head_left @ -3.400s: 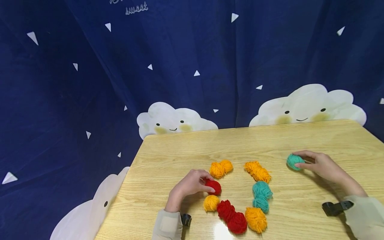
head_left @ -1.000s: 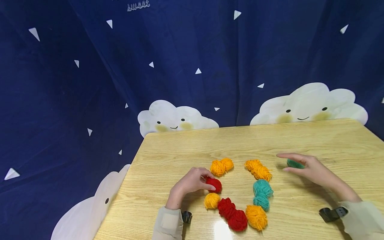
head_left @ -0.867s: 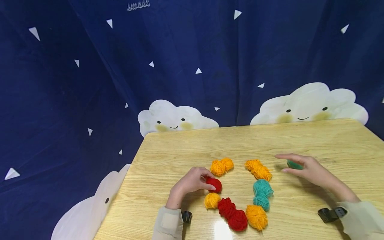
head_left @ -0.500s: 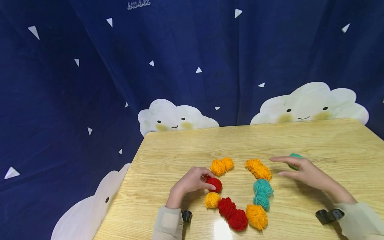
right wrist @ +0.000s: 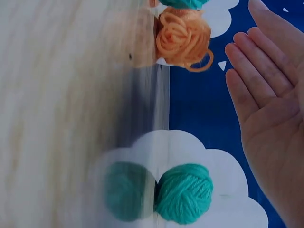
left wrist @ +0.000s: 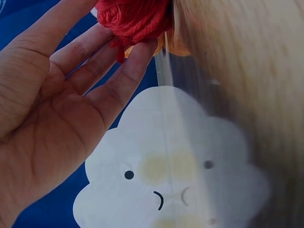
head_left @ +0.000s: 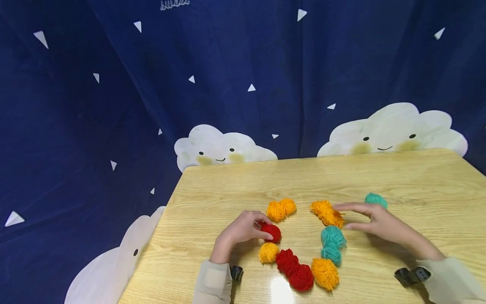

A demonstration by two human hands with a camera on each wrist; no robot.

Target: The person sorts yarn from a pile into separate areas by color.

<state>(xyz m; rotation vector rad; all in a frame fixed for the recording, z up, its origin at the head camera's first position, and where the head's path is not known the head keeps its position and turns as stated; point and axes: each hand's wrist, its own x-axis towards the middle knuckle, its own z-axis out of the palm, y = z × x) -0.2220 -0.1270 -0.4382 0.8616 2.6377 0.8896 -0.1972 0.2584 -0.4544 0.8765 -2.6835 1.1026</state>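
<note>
My left hand [head_left: 243, 230] holds a small red yarn ball [head_left: 271, 233] between thumb and fingers on the table; the left wrist view shows the fingers against the red yarn [left wrist: 135, 19]. My right hand [head_left: 383, 223] has its fingers extended, thumb apart, close beside an orange yarn bundle [head_left: 326, 214]. In the right wrist view the right palm [right wrist: 275, 80] holds nothing, with an orange yarn ball [right wrist: 183, 38] off to its side. Behind the right hand sits a teal yarn ball [head_left: 376, 199], partly hidden by it. A teal yarn pair [head_left: 332, 245] lies in front of the orange bundle.
More yarn balls curve around the middle of the wooden table [head_left: 228, 185]: an orange pair [head_left: 281, 210], a yellow-orange ball [head_left: 268, 253], a red pair [head_left: 295, 270] and an orange ball [head_left: 325, 273]. A dark blue curtain [head_left: 243, 50] with white clouds hangs behind the table.
My right hand has let go of the teal yarn ball and moved left and nearer, toward the orange bundle. The left hand stays on the red ball.
</note>
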